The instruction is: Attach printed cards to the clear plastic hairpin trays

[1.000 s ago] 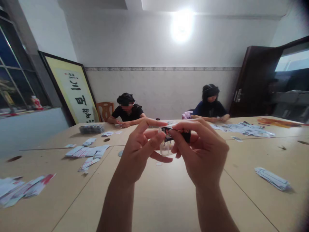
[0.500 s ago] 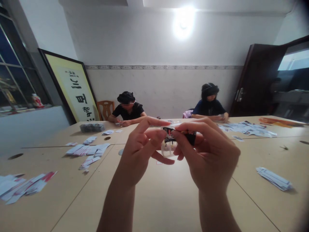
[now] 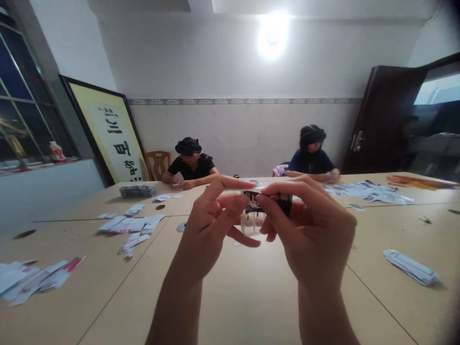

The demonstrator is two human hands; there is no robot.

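Observation:
Both hands are raised above the table's middle, around a small clear plastic box point(image 3: 253, 224) with pale things inside. A black printed card point(image 3: 254, 201), with red and white marks, lies across the box's upper part. My left hand point(image 3: 217, 218) is closed at the left end, thumb tip on the card's edge, index finger stretched along the top and a lower finger beneath the box. My right hand point(image 3: 309, 220) pinches the card between thumb and index finger, its other fingers curled behind the box. My fingers cover much of both things.
Paper strips point(image 3: 131, 223) lie in piles on the left of the table point(image 3: 247, 297); a bundle point(image 3: 409, 267) lies at right. More cards point(image 3: 368, 190) spread at the far right. Two people point(image 3: 192, 163) sit across, working with their hands. A dark stack point(image 3: 137, 190) stands far left.
My hands stay almost in place, still holding the box and card. The card's left end looks flatter and shows more of its print. The view has shifted very slightly.

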